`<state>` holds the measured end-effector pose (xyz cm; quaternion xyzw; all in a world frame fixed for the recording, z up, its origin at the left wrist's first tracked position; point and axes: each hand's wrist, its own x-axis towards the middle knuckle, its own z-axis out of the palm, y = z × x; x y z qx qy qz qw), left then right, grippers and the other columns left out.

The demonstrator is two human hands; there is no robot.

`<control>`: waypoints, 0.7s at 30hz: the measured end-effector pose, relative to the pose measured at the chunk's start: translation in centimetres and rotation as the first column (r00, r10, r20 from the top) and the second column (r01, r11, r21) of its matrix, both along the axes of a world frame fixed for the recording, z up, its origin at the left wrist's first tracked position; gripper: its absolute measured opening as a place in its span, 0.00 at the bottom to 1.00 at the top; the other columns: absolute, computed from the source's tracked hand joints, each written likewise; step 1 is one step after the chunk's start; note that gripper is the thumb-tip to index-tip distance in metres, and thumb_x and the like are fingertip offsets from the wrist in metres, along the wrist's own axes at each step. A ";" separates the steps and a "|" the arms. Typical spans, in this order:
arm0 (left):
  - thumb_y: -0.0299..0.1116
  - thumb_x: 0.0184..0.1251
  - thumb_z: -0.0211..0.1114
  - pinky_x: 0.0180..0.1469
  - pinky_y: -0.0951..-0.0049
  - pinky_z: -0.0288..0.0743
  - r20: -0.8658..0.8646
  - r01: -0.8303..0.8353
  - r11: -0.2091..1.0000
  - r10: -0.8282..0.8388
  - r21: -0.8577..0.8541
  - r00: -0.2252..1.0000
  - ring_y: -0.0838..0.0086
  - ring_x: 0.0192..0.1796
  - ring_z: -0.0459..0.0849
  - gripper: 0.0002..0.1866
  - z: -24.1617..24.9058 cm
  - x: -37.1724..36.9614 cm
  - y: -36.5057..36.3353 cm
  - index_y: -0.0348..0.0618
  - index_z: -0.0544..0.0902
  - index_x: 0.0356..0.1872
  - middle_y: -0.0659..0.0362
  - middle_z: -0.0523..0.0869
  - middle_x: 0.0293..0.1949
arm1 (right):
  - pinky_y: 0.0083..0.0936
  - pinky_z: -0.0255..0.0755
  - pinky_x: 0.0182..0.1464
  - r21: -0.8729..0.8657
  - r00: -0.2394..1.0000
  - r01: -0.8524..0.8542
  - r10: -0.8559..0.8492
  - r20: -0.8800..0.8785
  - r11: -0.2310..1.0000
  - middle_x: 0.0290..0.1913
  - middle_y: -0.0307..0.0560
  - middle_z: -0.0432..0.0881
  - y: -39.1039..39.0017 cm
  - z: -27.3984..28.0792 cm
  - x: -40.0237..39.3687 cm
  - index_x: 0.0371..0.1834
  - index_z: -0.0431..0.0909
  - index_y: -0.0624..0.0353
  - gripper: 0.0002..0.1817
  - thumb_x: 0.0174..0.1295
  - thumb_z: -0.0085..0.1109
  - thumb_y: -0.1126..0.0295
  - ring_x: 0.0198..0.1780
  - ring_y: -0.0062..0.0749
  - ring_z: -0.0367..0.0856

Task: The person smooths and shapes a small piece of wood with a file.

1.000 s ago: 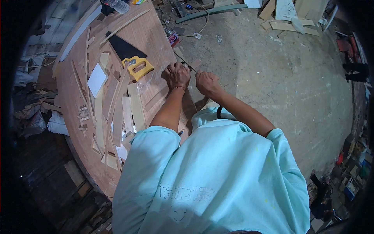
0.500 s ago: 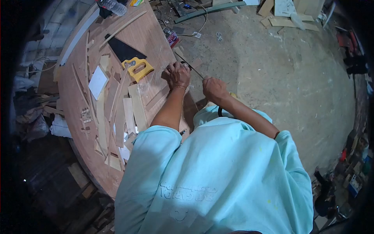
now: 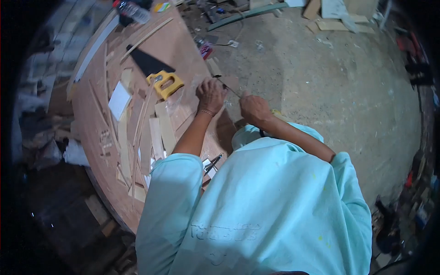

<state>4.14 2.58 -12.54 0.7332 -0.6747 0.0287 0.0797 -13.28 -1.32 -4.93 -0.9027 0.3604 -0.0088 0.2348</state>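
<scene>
A person in a pale turquoise shirt leans over the edge of a wooden worktable (image 3: 178, 50) and works a thin strip clamped under the left hand (image 3: 211, 94), whose fingers are curled down and pressed on the stock right at the table's edge. The right hand (image 3: 254, 109), just off the table at the left hand's 4 o'clock, is closed in a fist round what looks like a handle; a thin dark blade (image 3: 231, 90) runs between the two hands, though what kind of tool it is cannot be made out. The workpiece itself is almost wholly hidden beneath the left palm, at the rim of the table nearest the concrete floor (image 3: 330, 87).

A yellow-handled handsaw (image 3: 160, 78) lies untouched at the left hand's 9 o'clock, among pale offcut strips (image 3: 158, 130) scattered across the board. A plastic bottle (image 3: 133, 10) rests at the table's far end, at 11 o'clock from the hands.

To do the stroke well, the judgement is that the left hand should keep its weight straight down, fingertips clear of the blade's line, while the right draws in short, level passes along the strip and not across it. The overhang past the edge should stay small, or the thin wood may flex and split.
</scene>
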 end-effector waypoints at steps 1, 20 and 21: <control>0.48 0.56 0.49 0.55 0.54 0.47 0.013 -0.045 0.999 0.045 0.002 0.999 0.59 0.55 0.57 0.24 0.3 0.0 0.3 0.35 0.69 0.43 0.53 0.65 0.50 | 0.37 0.70 0.26 0.034 0.998 0.031 -0.030 -0.050 0.999 0.22 0.57 0.76 -0.1 -0.7 -0.2 0.27 0.69 0.67 0.11 0.53 0.42 0.68 0.26 0.49 0.76; 0.44 0.55 0.50 0.45 0.61 0.58 -0.162 -0.076 0.996 0.083 0.050 0.983 0.61 0.44 0.66 0.19 1.6 -0.8 1.1 0.41 0.67 0.42 0.52 0.68 0.40 | 0.28 0.66 0.17 -0.231 0.978 -0.197 0.177 -0.108 0.953 0.17 0.47 0.75 0.6 0.2 0.3 0.22 0.71 0.63 0.06 0.45 0.47 0.72 0.20 0.35 0.77; 0.46 0.55 0.50 0.45 0.63 0.58 -0.129 -0.082 0.994 0.091 0.075 0.987 0.63 0.44 0.66 0.19 1.4 -0.8 1.1 0.42 0.68 0.40 0.54 0.69 0.39 | 0.28 0.67 0.17 -0.178 0.979 -0.177 0.155 -0.131 0.968 0.17 0.48 0.76 0.7 0.4 0.5 0.22 0.71 0.62 0.06 0.45 0.47 0.71 0.21 0.35 0.77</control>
